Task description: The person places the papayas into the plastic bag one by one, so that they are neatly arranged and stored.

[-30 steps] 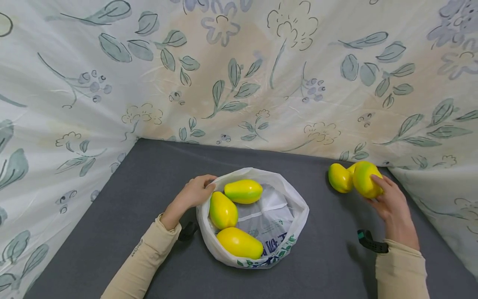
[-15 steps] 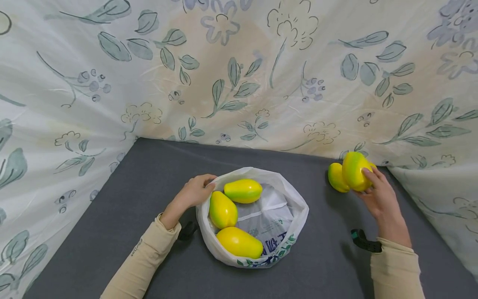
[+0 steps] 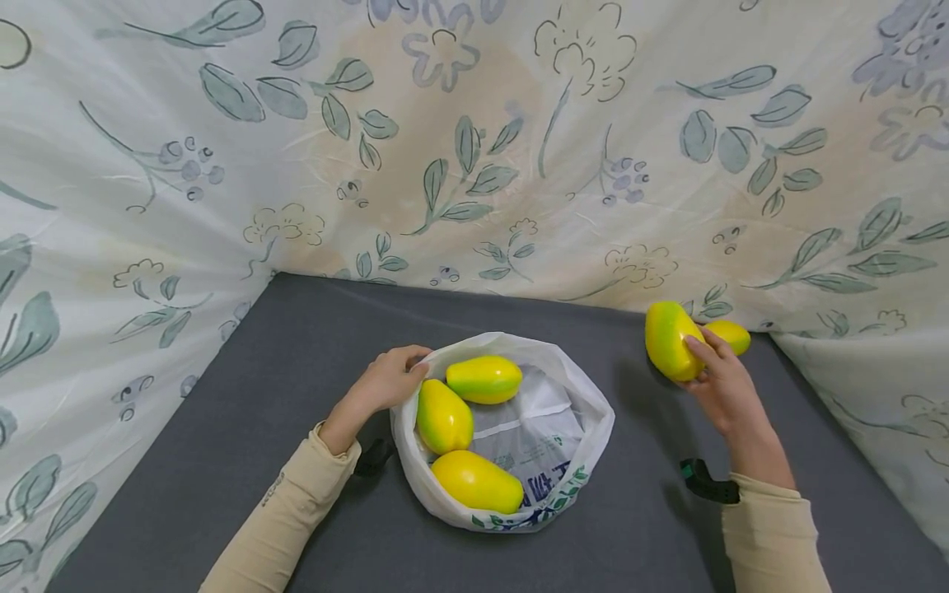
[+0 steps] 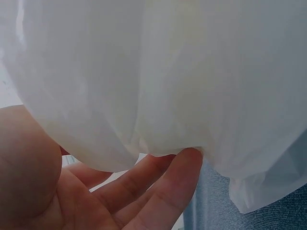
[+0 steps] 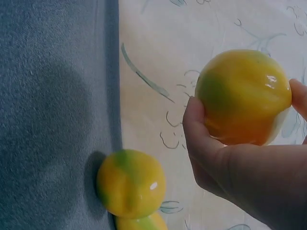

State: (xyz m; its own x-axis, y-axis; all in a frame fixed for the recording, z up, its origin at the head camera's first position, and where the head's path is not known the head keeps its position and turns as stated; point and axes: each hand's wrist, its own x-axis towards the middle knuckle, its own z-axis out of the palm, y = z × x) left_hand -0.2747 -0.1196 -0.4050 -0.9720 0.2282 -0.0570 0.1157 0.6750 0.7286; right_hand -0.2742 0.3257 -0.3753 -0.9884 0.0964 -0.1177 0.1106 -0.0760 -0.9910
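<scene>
Yellow fruit (image 3: 669,339) grasped aloft by right fingers (image 3: 706,352); left fingers (image 4: 181,179) grip white bag (image 3: 599,416)

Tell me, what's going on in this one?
A person has both hands busy. The left hand holds the edge of a white bag, which has three fruits in it. The right hand grips another fruit, raised off to the right of the bag and not yet in it. Two more fruits lie on the table by the printed cloth.
</scene>
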